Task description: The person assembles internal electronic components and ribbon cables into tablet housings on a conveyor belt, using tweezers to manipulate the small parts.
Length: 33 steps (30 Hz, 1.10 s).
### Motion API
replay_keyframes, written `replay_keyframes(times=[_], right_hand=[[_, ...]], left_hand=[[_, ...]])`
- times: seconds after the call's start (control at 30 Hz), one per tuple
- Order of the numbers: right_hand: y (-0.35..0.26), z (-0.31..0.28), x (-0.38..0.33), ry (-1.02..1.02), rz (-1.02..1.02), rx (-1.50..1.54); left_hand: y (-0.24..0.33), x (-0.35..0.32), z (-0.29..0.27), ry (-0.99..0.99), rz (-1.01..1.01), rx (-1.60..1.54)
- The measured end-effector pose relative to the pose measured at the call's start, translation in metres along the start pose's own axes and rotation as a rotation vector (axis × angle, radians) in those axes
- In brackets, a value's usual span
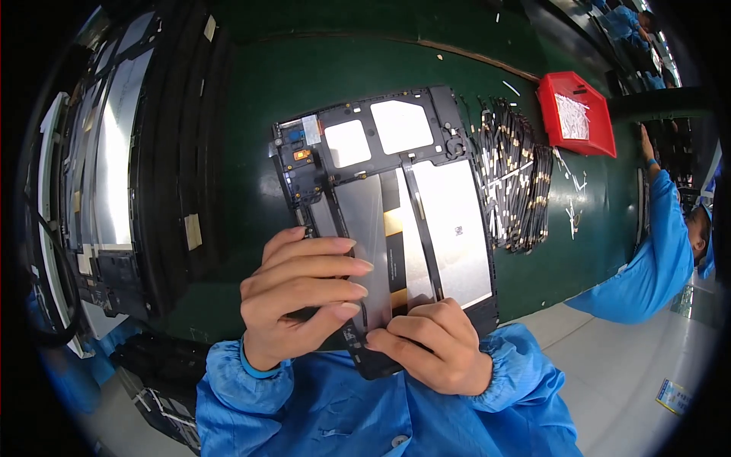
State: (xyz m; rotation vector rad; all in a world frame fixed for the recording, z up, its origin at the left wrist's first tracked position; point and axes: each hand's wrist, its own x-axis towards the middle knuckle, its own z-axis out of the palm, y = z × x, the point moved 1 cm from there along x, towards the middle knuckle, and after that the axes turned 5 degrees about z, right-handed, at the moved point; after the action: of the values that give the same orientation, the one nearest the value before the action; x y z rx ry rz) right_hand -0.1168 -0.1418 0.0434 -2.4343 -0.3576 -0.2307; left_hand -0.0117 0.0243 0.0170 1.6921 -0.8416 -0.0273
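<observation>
From my remote station, I see a black-framed device panel (457,228) slanted at the middle of a green worktop (251,99), its lower end reaching past the near edge. My left hand (301,293) is open, fingers loosely bent over the panel's left edge. My right hand (438,346) is closed at the lower part; I cannot tell what it pinches. Green surface gives room beyond the far edge and leftward, up to stacked panels (114,145). Rightward is tighter: black strips (518,179) heap just beside, then a red bin (601,137).
</observation>
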Motion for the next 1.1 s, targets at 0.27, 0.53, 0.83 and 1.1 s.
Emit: replay_keyframes(times=[0.27, 0.53, 0.83, 1.1], right_hand=[[0.001, -0.003, 0.000, -0.046, -0.021, 0.004], [0.000, -0.004, -0.002, -0.068, 0.007, -0.005], [0.000, -0.004, -0.001, -0.045, 0.010, -0.008], [-0.004, -0.008, 0.005, -0.078, 0.058, -0.023]], left_hand=[[0.003, 0.028, 0.007, -0.095, 0.052, 0.239], [-0.001, 0.025, 0.008, -0.097, -0.034, 0.224], [0.004, 0.031, 0.008, -0.103, -0.048, 0.206], [0.008, 0.031, 0.006, -0.068, -0.207, 0.174]])
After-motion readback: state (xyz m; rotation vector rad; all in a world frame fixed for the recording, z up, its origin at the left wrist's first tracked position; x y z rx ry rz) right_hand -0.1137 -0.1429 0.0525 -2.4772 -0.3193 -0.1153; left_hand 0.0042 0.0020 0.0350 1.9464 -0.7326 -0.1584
